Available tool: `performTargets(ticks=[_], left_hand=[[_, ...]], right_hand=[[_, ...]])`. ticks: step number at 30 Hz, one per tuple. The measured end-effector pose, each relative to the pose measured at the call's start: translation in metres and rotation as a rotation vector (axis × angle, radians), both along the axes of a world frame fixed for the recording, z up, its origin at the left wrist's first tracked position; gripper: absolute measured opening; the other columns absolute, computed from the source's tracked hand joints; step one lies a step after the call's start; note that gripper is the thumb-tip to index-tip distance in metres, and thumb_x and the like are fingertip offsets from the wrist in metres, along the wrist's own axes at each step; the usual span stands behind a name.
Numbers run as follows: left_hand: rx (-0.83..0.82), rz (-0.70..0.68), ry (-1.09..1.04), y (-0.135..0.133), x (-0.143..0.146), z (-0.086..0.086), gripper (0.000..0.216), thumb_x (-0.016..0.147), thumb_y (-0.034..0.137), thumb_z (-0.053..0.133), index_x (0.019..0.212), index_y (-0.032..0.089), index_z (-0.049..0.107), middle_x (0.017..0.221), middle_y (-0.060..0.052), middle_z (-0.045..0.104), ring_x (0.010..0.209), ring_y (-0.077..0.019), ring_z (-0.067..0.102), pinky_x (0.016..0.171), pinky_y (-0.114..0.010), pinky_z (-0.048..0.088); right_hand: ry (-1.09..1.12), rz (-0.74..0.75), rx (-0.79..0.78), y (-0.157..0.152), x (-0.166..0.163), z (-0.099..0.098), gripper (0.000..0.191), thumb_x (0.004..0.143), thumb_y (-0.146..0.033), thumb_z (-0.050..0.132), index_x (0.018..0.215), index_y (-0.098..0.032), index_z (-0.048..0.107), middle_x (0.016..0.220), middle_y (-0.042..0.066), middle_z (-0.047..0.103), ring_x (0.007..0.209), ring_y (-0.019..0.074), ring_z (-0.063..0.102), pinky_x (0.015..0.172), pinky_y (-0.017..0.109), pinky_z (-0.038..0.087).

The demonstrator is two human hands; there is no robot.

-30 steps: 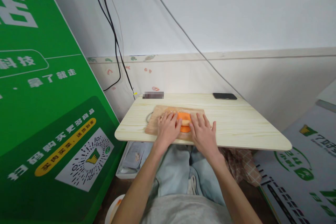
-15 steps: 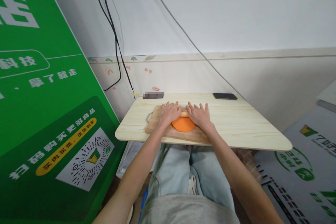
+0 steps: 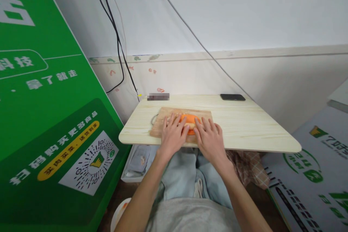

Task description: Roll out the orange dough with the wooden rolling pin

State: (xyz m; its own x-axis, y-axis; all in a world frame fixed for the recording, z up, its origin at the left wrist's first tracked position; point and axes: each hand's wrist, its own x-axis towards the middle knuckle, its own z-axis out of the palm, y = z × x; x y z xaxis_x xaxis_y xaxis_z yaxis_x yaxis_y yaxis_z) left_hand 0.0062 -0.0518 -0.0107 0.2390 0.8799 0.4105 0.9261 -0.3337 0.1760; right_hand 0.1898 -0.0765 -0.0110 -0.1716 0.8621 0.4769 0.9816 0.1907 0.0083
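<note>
A flat piece of orange dough (image 3: 189, 118) lies on a wooden cutting board (image 3: 162, 115) on a small light-wood table (image 3: 244, 127). Both my hands lie flat, palms down and fingers stretched, on the near half of the board. My left hand (image 3: 172, 135) covers the dough's left edge. My right hand (image 3: 210, 139) covers its right edge. Between them a short stretch of a pale wooden rolling pin (image 3: 191, 126) shows under my palms, lying across the dough. The pin's ends are hidden under my hands.
A dark phone (image 3: 232, 97) lies at the table's far right edge, and a blurred dark object (image 3: 158, 96) at the far left. A large green signboard (image 3: 49, 116) leans on the left. Cables (image 3: 117, 40) hang down the wall. A tray (image 3: 138, 161) sits under the table.
My hands pushed forward to the board's far side, baring the orange dough, then drew back toward the near edge. They now cover the dough's near part again.
</note>
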Motion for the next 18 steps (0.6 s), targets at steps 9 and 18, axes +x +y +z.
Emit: performTargets(ticks=[9, 18], left_hand=[[-0.102, 0.047, 0.019, 0.044, 0.008, 0.013, 0.059, 0.119, 0.044, 0.027, 0.16, 0.028, 0.065, 0.173, -0.006, 0.056, 0.17, -0.034, 0.035, 0.142, -0.062, 0.021], [-0.277, 0.113, 0.031, 0.093, 0.017, 0.034, 0.059, 0.117, 0.042, 0.032, 0.165, 0.024, 0.06, 0.176, -0.012, 0.051, 0.171, -0.0362, 0.034, 0.136, -0.065, 0.031]], right_hand=[[-0.032, -0.018, -0.164, 0.049, 0.0, 0.018, 0.06, 0.12, -0.045, 0.027, 0.166, -0.025, 0.058, 0.169, 0.015, 0.059, 0.146, 0.0372, 0.058, 0.118, 0.053, 0.04], [-0.03, -0.058, -0.28, 0.093, -0.005, 0.042, 0.06, 0.121, -0.044, 0.023, 0.164, -0.024, 0.059, 0.156, 0.014, 0.071, 0.144, 0.0341, 0.061, 0.112, 0.049, 0.045]])
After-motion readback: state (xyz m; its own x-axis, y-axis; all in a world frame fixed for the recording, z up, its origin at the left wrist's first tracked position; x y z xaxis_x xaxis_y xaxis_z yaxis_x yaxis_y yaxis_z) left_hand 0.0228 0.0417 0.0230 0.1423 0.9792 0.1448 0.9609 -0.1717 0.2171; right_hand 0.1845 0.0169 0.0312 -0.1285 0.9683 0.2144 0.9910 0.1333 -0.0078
